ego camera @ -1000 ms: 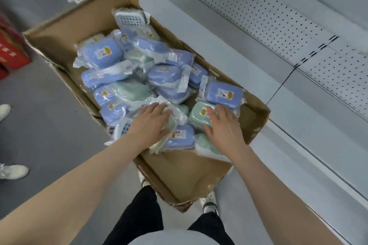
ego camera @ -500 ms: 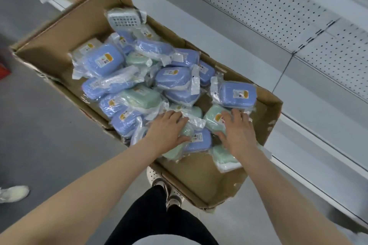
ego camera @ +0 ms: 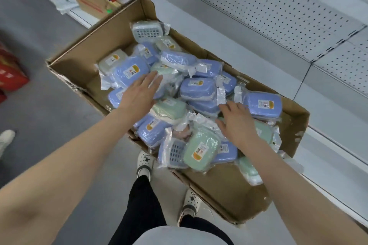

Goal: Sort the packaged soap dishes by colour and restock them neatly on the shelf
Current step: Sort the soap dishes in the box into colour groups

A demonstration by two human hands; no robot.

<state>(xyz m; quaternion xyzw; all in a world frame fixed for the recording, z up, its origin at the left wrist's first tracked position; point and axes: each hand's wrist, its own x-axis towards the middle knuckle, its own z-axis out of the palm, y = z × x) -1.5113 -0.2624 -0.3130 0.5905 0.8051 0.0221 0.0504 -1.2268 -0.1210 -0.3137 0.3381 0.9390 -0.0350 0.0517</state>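
Blue and green soap dishes point(ego camera: 199, 87) lie mixed in the cardboard box point(ego camera: 95, 32) beside the shelf point(ego camera: 249, 61); left hand point(ego camera: 139, 95) and right hand point(ego camera: 237, 125) reach over the pile, fingers point(ego camera: 153, 79) straight, apart, holding nothing, probably hunting for one colour.

Stickers point(ego camera: 133, 71) on soap dishes point(ego camera: 199, 90) are unreadable

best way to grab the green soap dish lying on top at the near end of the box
Take the green soap dish across its narrow width, by the two long sides, probably from above: it lies label up with nothing over it.
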